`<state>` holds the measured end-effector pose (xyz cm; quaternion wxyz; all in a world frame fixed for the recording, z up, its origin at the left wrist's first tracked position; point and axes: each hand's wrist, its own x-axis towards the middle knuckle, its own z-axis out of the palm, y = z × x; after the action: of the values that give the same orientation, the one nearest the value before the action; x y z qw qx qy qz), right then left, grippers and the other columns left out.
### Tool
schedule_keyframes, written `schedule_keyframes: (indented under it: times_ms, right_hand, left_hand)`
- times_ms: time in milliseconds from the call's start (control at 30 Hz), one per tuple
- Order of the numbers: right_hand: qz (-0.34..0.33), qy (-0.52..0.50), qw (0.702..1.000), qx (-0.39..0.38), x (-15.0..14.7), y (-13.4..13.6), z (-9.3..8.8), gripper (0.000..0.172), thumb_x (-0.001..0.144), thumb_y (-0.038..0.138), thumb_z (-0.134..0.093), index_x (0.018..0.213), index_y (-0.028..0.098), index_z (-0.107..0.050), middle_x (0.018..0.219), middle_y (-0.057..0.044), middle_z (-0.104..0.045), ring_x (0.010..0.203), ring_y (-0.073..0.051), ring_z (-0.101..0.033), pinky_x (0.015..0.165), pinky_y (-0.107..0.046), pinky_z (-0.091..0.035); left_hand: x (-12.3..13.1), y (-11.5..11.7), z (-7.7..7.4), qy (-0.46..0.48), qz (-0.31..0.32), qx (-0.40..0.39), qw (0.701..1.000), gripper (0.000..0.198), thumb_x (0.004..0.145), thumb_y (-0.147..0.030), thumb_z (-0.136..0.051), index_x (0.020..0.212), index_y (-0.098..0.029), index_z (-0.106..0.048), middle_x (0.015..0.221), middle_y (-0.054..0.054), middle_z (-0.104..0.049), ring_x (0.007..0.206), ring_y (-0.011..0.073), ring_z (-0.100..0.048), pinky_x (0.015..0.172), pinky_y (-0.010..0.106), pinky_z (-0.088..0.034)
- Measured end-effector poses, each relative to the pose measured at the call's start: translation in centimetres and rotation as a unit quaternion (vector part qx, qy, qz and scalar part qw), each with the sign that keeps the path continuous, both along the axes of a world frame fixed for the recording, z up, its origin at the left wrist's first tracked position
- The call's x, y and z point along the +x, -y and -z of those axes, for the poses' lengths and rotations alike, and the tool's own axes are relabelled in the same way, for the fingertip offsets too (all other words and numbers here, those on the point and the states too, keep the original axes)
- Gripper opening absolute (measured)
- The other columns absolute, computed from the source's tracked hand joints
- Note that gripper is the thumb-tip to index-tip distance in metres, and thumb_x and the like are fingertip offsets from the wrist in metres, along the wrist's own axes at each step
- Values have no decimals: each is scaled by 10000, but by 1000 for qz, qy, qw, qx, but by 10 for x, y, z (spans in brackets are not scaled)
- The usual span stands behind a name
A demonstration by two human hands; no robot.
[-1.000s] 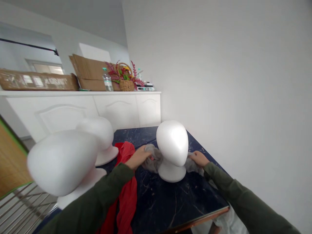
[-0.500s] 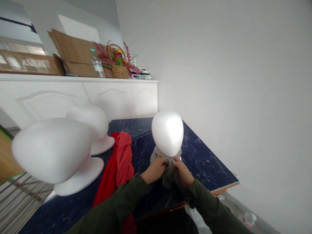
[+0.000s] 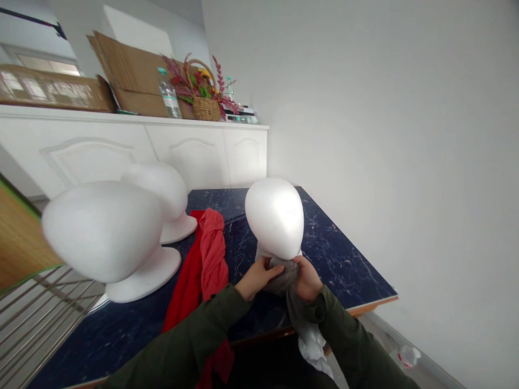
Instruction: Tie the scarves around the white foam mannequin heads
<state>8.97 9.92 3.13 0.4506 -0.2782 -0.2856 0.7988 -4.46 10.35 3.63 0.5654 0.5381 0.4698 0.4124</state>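
Left hand [image 3: 257, 276] and right hand [image 3: 307, 280] meet at the neck of a white foam head [image 3: 275, 216], which stands upright close to the near edge of the dark marbled tabletop [image 3: 348, 273]. Both hands are closed on a grey scarf [image 3: 284, 276] bunched against the front of the neck, with one tail hanging past the near edge. The step in hand appears to be gathering or knotting the scarf under the chin. To do it well, the pull of the two hands is best kept equal and low, since the light head, so near the edge, could tip or slide. A red scarf [image 3: 208, 254] lies rumpled just left of the head. Two further foam heads [image 3: 103, 229] [image 3: 160, 189] stand toward the left edge, well apart from the hands
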Motion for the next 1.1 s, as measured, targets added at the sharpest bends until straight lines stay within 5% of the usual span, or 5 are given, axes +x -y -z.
schedule_keyframes:
  times_ms: [300, 567, 867, 1000, 1100]
  right_hand:
    - [-36, -21, 999, 3, -3, 3, -7, 295, 725, 333, -422, 898, 157, -584, 786, -71, -666, 858, -202, -607, 781, -350, -456]
    - [107, 139, 983, 50, 21, -3, 9, 175, 652, 278, -573, 773, 156, -610, 705, -18, -648, 681, -155, -575, 638, -271, -423]
    - [192, 554, 755, 295, 50, -9, 15, 73, 584, 142, -500, 646, 165, -531, 563, 31, -499, 553, -116, -432, 524, -228, -309]
    - [206, 643, 652, 344, 64, -18, 9, 263, 558, 55, -461, 774, 183, -535, 698, -19, -555, 675, -164, -480, 617, -257, -327]
    - [208, 633, 653, 359, 80, -34, 4, 288, 556, 37, -460, 785, 176, -564, 824, -81, -592, 822, -218, -495, 733, -298, -330]
  left_hand:
    - [-1, -16, -4, -32, 48, -32, 998, 318, 593, -215, -662, 890, -100, -651, 879, 108, -675, 870, 245, -602, 823, 355, -430]
    - [4, -29, -11, 95, 41, -149, 983, 251, 642, -149, -517, 864, -113, -628, 753, 61, -678, 717, 186, -615, 723, 305, -459]
    - [0, -35, -11, 176, 114, -314, 926, 193, 698, -261, -459, 723, -126, -595, 548, 20, -589, 479, 121, -525, 482, 230, -412]
    - [-19, -38, -21, 111, 154, -235, 953, 224, 641, -266, -527, 807, -137, -604, 695, 32, -635, 655, 148, -580, 607, 256, -440]
    - [-35, -47, -31, -5, 210, -113, 971, 279, 502, -134, -608, 780, -122, -614, 713, 21, -637, 701, 152, -572, 662, 241, -419]
